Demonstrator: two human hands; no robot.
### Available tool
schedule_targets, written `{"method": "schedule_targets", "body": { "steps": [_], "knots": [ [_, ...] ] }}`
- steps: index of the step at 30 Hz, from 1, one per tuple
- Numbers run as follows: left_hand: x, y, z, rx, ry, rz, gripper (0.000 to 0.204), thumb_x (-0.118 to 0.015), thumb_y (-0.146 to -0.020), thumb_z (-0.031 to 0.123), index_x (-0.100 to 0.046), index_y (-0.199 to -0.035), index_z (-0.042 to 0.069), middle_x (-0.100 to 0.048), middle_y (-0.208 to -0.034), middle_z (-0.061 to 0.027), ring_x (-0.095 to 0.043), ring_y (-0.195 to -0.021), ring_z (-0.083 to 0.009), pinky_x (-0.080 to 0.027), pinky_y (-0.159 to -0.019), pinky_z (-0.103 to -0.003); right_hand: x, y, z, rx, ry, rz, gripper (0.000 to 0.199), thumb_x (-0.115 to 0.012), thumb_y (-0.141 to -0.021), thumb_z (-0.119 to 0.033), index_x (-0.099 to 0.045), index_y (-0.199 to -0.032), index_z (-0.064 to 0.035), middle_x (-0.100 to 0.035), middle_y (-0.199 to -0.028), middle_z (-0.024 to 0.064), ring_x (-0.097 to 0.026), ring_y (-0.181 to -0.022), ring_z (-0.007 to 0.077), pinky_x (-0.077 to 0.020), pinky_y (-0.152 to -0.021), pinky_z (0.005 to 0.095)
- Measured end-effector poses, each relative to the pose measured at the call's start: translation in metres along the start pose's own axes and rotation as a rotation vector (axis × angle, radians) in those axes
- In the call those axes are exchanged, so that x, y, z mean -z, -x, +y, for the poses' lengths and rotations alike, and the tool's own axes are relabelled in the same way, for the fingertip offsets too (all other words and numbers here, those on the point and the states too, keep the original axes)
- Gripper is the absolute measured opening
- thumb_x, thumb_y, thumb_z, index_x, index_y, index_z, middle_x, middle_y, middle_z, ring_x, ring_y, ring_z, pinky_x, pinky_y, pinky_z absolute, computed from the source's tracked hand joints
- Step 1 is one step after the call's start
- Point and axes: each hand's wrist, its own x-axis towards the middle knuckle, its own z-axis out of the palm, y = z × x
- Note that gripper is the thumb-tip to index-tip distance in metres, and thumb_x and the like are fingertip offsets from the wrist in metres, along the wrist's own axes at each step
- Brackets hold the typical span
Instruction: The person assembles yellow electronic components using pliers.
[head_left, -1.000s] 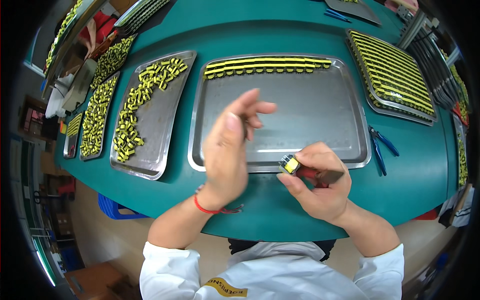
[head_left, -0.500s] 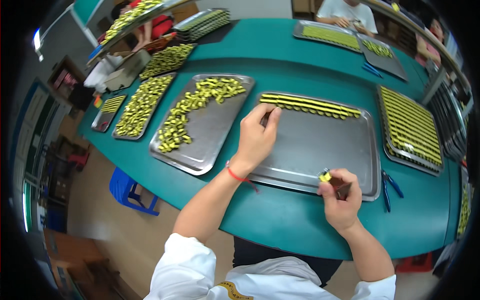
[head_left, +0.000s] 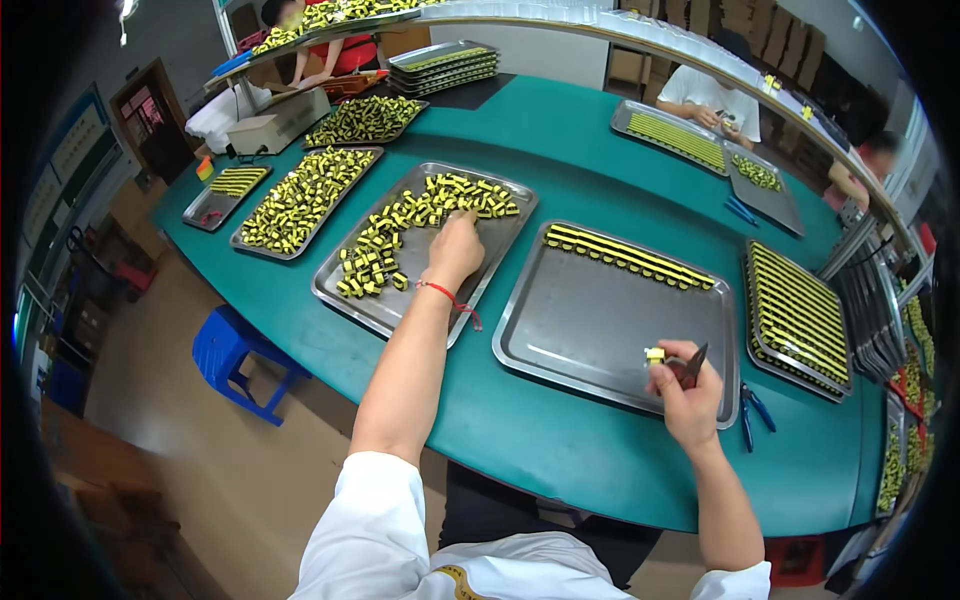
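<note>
Resting among loose yellow parts (head_left: pixel 400 225), left hand (head_left: pixel 455 250); none gripped.

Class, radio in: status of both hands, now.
Left hand reaching into loose yellow parts on tray. Right hand holds one yellow part, small tool. Nothing blocking.

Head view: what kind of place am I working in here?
Most likely a small-parts assembly workshop. A long green table carries many metal trays of small yellow-and-black parts, some piled, some in neat rows. Other people sit working at the far side, and blue pliers lie near the right hand.
</note>
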Motion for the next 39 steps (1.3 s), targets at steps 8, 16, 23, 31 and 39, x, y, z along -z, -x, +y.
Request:
{"method": "schedule_targets", "body": {
  "steps": [8, 16, 23, 31, 39],
  "knots": [
    [-0.006, -0.005, 0.0, -0.028, -0.046, 0.077, 0.025, -0.052, -0.085, 0.004, -0.065, -0.105, 0.001, -0.061, -0.117, -0.0216, -0.061, -0.106, -0.0415, -0.05, -0.089, -0.048, 0.068, -0.092, 0.015, 0.069, 0.829, 0.007, 0.021, -0.07, -0.087, -0.011, -0.062, -0.105, -0.0035, -0.066, -0.086, 0.0088, -0.064, -0.072, 0.0219, -0.0505, -0.065, 0.0326],
    [-0.006, 0.001, 0.012, 0.037, -0.08, 0.024, 0.031, -0.056, -0.087, 0.007, -0.064, -0.116, 0.001, -0.059, -0.12, -0.0219, -0.06, -0.107, -0.0412, -0.05, -0.09, -0.047, 0.102, -0.118, 0.06, -0.133, 1.239, -0.054, 0.026, -0.068, -0.088, -0.029, -0.063, -0.1, -0.0066, -0.068, -0.099, 0.0156, -0.064, -0.096, 0.038, -0.0507, -0.079, 0.0478],
    [-0.009, -0.001, 0.003, 0.058, -0.073, 0.035, 0.028, -0.06, -0.085, 0.007, -0.064, -0.113, 0.004, -0.058, -0.118, -0.0231, -0.061, -0.105, -0.0423, -0.051, -0.088, -0.049, 0.089, -0.133, 0.073, -0.22, 1.269, -0.06, 0.023, -0.066, -0.089, -0.028, -0.06, -0.098, -0.007, -0.068, -0.101, 0.0137, -0.064, -0.096, 0.0364, -0.0508, -0.079, 0.0479],
    [-0.007, 0.0, 0.006, 0.017, -0.088, 0.022, 0.02, -0.063, -0.084, 0.007, -0.062, -0.104, 0.005, -0.06, -0.108, -0.0205, -0.062, -0.099, -0.0416, -0.051, -0.083, -0.049, 0.09, -0.133, 0.076, -0.167, 1.268, -0.048, 0.022, -0.066, -0.091, -0.025, -0.058, -0.102, -0.0075, -0.069, -0.099, 0.0136, -0.065, -0.097, 0.0351, -0.0516, -0.079, 0.0474],
    [-0.008, 0.003, 0.005, 0.053, -0.126, 0.019, 0.017, -0.059, -0.086, 0.01, -0.062, -0.102, 0.004, -0.063, -0.106, -0.0203, -0.063, -0.098, -0.042, -0.051, -0.082, -0.05, 0.087, -0.12, 0.054, -0.124, 1.029, 0.04, 0.019, -0.061, -0.092, -0.021, -0.055, -0.1, -0.0045, -0.067, -0.084, 0.0141, -0.067, -0.079, 0.0309, -0.0521, -0.07, 0.0419]
  ]
}}
